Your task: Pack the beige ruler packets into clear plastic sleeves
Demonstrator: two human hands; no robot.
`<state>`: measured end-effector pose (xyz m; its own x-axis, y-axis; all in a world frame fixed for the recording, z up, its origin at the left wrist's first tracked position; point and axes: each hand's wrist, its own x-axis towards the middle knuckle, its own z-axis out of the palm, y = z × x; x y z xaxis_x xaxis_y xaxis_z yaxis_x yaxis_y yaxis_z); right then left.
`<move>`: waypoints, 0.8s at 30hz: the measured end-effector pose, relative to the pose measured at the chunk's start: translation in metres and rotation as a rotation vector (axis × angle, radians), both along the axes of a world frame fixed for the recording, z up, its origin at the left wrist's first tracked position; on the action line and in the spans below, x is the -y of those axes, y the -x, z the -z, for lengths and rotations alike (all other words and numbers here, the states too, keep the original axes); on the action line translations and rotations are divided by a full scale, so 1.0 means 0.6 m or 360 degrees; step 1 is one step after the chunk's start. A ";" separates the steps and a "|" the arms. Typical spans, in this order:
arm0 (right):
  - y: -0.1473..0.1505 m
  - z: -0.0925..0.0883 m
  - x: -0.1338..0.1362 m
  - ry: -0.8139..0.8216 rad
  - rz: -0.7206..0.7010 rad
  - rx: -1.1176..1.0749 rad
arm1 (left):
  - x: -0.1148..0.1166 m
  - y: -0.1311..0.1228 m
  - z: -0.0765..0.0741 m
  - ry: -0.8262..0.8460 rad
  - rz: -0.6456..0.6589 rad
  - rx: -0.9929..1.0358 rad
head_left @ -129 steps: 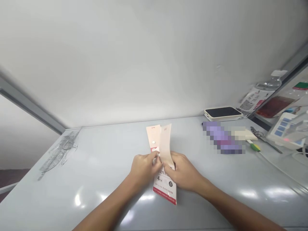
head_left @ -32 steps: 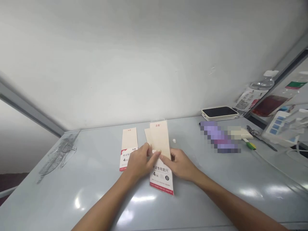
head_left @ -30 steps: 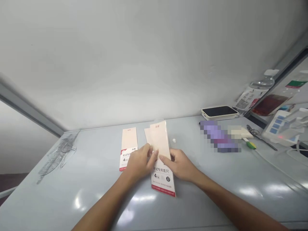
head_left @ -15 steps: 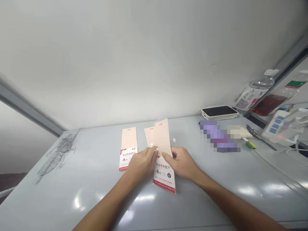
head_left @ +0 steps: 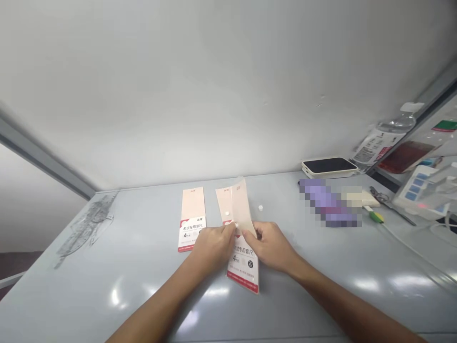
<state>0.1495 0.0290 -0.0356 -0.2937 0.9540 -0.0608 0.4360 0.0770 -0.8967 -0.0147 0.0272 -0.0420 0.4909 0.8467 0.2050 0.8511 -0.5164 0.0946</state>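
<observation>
Both hands (head_left: 214, 247) (head_left: 272, 247) pinch (thumbs nearly meeting) a ruler-set packet (head_left: 243, 271).

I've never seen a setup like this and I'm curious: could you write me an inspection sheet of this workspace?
Surface: pale grey tabletop, glossy with light reflections.
Job's things: printed ruler-set packet, flap raised, held by the left hand and right hand; second packet lying flat beside it.
Clutter: small white disc, dark-faced phone, plastic bottle, scissors, pixelated object.
Grippers: nothing seen; bare hands only.
Cables: white cable, right side.
Surroundings: white wall.
</observation>
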 end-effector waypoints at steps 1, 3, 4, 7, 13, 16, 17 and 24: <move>0.000 0.001 0.000 0.0002 -0.0010 -0.0007 | 0.000 0.000 0.000 0.0009 -0.0013 0.0002; 0.000 0.002 0.001 0.0003 -0.0027 -0.0021 | 0.000 0.000 0.001 0.0027 -0.0048 0.0015; 0.001 0.002 0.001 0.0001 -0.0034 -0.0026 | 0.000 0.000 0.001 0.0033 -0.0071 0.0024; 0.002 0.004 0.003 -0.0017 -0.0046 -0.0031 | 0.001 -0.003 0.003 0.0026 -0.0144 0.0047; 0.008 0.007 0.008 -0.0006 -0.0029 -0.0056 | 0.003 -0.015 0.012 -0.0034 -0.0359 0.0161; 0.008 0.006 0.006 0.0013 -0.0026 -0.0073 | 0.002 -0.017 0.014 -0.0014 -0.0424 0.0185; 0.008 0.005 0.005 0.0024 -0.0026 -0.0087 | 0.001 -0.015 0.013 0.0005 -0.0406 0.0198; 0.001 -0.002 -0.006 0.0114 0.0044 -0.0180 | -0.007 0.001 0.006 0.0137 -0.0020 0.0269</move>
